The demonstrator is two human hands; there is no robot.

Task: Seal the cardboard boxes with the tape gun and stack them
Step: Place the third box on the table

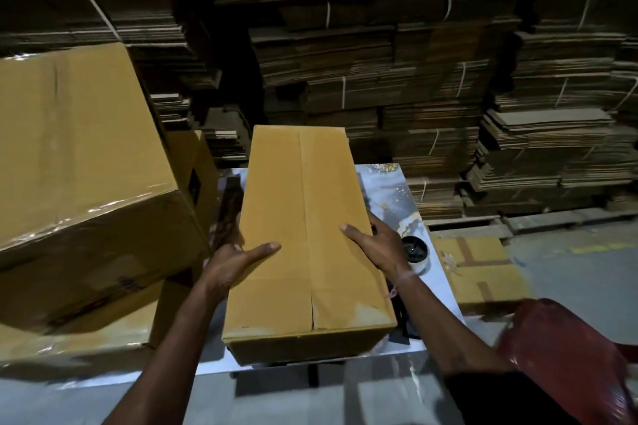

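Both hands, the left hand [238, 260] and right hand [374, 245], clasp the box [303, 235] at frame centre on the counter [390, 190], flaps closed, seam seemingly untaped. Next likely needs the tape gun, not clearly visible.

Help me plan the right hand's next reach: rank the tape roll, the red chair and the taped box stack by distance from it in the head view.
1. Tape roll: on the table beside the right hand.
2. Red chair: lower right, beyond the forearm.
3. Taped box stack: far left, past the held cardboard box.
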